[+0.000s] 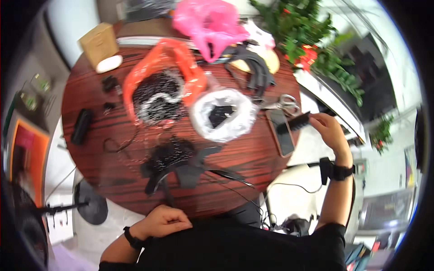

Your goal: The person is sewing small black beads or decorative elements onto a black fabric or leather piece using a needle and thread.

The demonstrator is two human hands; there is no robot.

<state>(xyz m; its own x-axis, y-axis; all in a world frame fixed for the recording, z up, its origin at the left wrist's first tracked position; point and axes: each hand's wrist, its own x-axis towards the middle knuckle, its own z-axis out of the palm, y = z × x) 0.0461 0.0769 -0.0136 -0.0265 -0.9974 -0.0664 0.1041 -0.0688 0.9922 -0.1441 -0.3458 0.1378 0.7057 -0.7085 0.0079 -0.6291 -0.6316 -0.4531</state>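
My right hand (324, 128) is out at the table's right edge, its fingers pinched on a flat black strip (299, 121) whose exact kind is blurred. The strip reaches over a smartphone (280, 133) lying on the table. A pair of scissors (285, 105) lies just behind the phone. Close to my body, at the table's front edge, my left hand (167, 221) rests with its fingers curled in and nothing visible in them. In front of it lies a heap of black fabric pieces (174, 162) with small pale specks over it.
An orange plastic bag (169, 50) stands open, holding dark pieces and pale strands. Beside it is a white-lined container (224, 128) with black pieces inside. A pink bag (205, 20), a cardboard box (98, 44) and a black cylinder (82, 126) surround them on the round table (108, 165).
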